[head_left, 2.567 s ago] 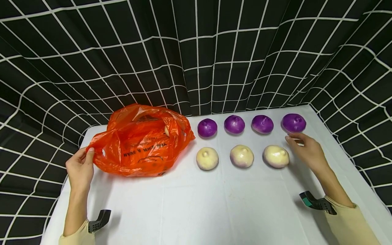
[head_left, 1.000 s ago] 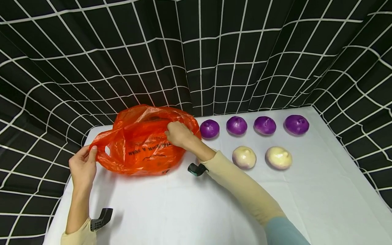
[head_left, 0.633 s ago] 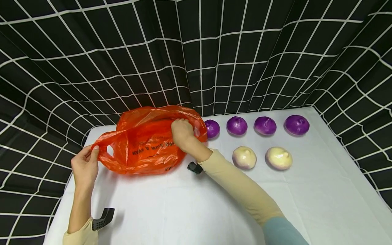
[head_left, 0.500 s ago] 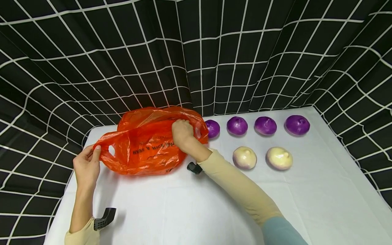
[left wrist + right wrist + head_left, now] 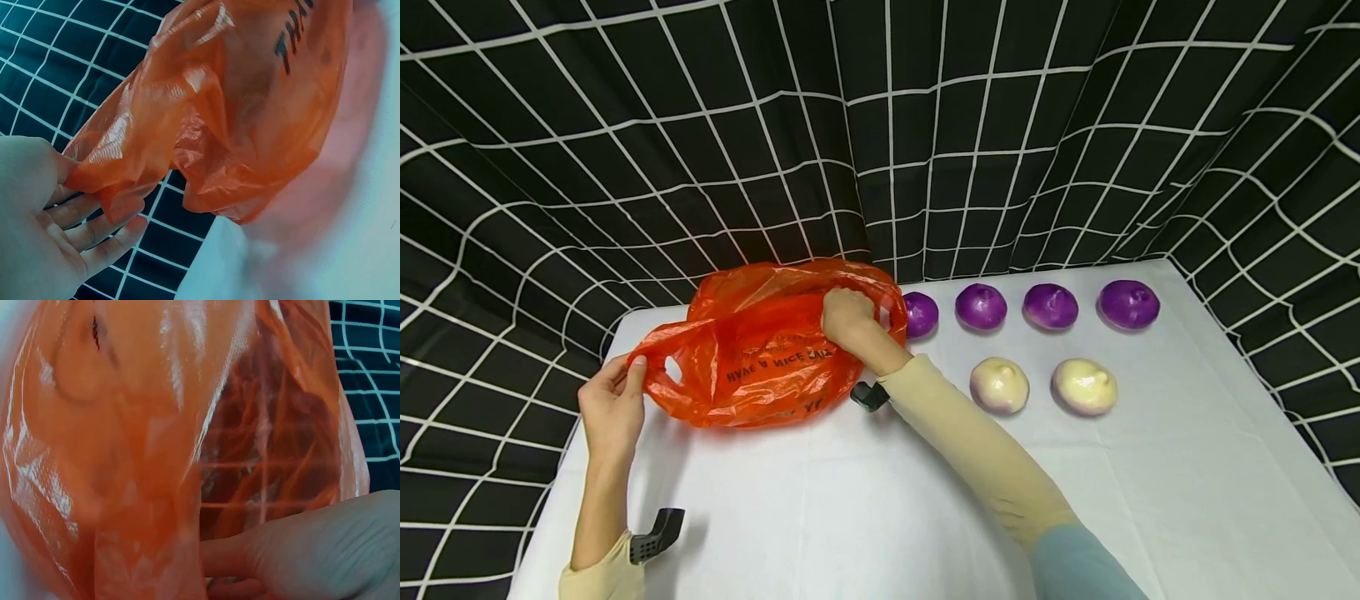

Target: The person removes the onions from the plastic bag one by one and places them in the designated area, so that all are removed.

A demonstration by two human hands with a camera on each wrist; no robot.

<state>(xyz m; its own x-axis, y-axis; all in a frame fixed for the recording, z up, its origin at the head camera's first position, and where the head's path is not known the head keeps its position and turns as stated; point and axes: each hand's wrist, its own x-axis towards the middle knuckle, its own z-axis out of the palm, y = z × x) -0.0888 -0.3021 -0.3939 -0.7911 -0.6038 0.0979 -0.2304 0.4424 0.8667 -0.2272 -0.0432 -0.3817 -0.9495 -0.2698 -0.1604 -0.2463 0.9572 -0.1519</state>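
Note:
An orange plastic bag (image 5: 775, 358) lies at the left of the white table, its mouth facing up. In the head view my left hand (image 5: 613, 408) pinches the bag's left handle between thumb and fingers. My right hand (image 5: 847, 318) is at the right side of the mouth with curled fingers on the bag; fingertips are hidden behind the film in the right wrist view. Several purple turnips (image 5: 981, 307) stand in a back row, the leftmost partly behind the bag. Two cream turnips (image 5: 999, 386) sit in front of them, right of my right forearm.
A black curtain (image 5: 1000, 167) with white grid lines rises behind and on both sides of the white table (image 5: 865, 517). My right sleeve (image 5: 970, 450) crosses the table's middle. A black wrist device (image 5: 657, 536) sits on each arm.
My right hand has come from the far right, beside the purple turnips, to the bag. The bag's right side has shifted right and spread wider. The leftmost cream turnip is out of sight.

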